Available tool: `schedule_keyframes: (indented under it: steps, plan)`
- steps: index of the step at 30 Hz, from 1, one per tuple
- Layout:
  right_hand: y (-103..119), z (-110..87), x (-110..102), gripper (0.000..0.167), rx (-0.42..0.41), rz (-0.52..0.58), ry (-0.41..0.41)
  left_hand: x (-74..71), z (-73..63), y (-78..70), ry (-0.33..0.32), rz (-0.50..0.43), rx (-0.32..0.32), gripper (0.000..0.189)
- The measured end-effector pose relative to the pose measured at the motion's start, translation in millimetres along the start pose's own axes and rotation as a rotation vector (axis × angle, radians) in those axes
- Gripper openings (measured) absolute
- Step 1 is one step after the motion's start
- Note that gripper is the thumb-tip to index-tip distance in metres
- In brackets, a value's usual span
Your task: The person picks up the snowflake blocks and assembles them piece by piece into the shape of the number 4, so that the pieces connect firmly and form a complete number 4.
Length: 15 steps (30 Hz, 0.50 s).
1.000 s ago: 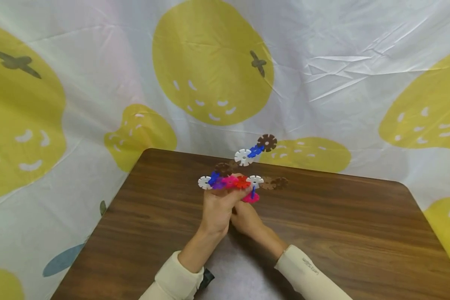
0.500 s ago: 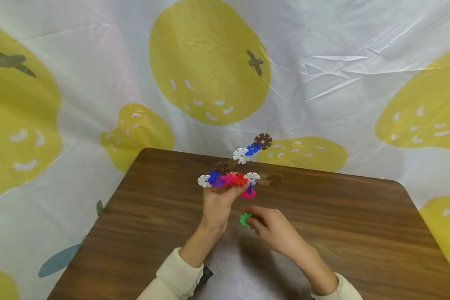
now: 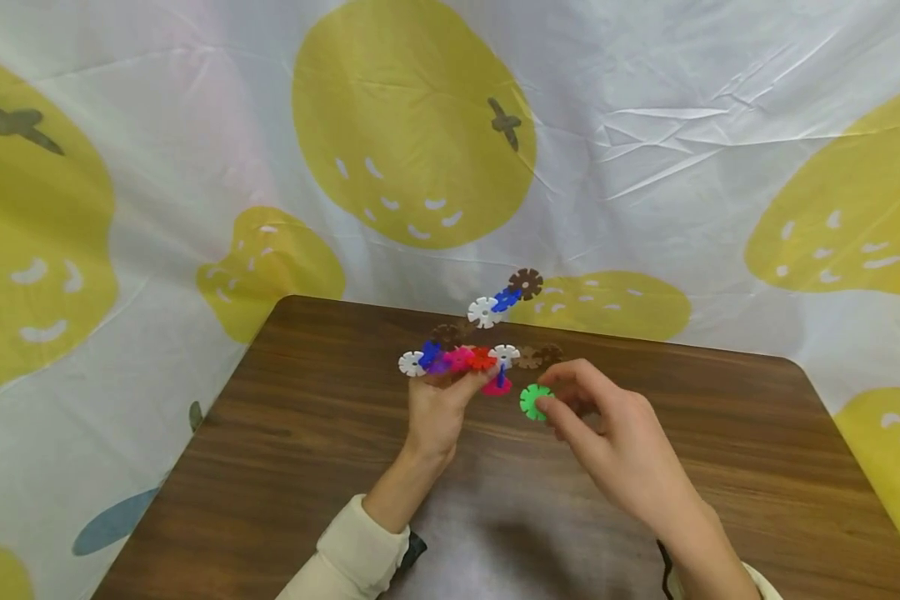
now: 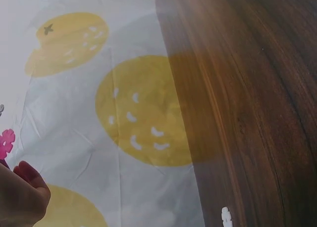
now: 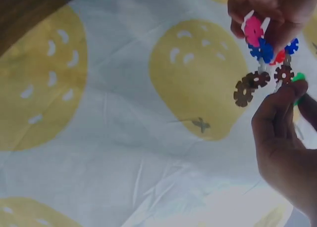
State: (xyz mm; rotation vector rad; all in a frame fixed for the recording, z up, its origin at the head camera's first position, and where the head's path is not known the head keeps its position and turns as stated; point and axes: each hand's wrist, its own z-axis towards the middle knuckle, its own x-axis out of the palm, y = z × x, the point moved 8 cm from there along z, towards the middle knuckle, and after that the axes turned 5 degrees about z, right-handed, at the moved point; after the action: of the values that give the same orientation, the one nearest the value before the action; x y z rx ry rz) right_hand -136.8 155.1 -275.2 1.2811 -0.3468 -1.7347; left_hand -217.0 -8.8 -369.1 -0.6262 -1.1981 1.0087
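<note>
My left hand [image 3: 435,417] grips a joined build of notched plastic discs [image 3: 482,358] above the table. Purple, pink and red discs run along its middle, with a white disc [image 3: 412,363] at the left end. Upward from it rises a branch with a white disc [image 3: 484,312], a blue one and a brown disc [image 3: 526,284]. A pink disc [image 3: 498,387] hangs below on a blue one. Between thumb and fingers, my right hand [image 3: 630,442] pinches a loose green notched disc [image 3: 533,402], apart from the build and to its right. The left wrist view shows only part of the left hand [image 4: 22,197].
A brown wood-grain table [image 3: 307,417] lies under both hands. Behind it hangs a white cloth [image 3: 645,192] printed with yellow fruit. Something dark [image 3: 412,552] shows beside the left sleeve.
My right hand has come out from behind the left hand with the green disc, then moved up and right. The left hand and the build stay nearly still.
</note>
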Motion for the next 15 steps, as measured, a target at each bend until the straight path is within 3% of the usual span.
schedule_keyframes:
  steps: [7, 15]
  plan:
    - [10, 13.4, -10, 0.018, -0.04, -0.082, -0.178, 2.0, -3.9, 0.8, -0.004, -0.025, -0.003, 0.037]
    - [24, 27.8, -10, 0.024, -0.186, -0.121, -0.316, 4.7, -9.3, 1.0, -0.039, -0.033, 0.012, 0.043]
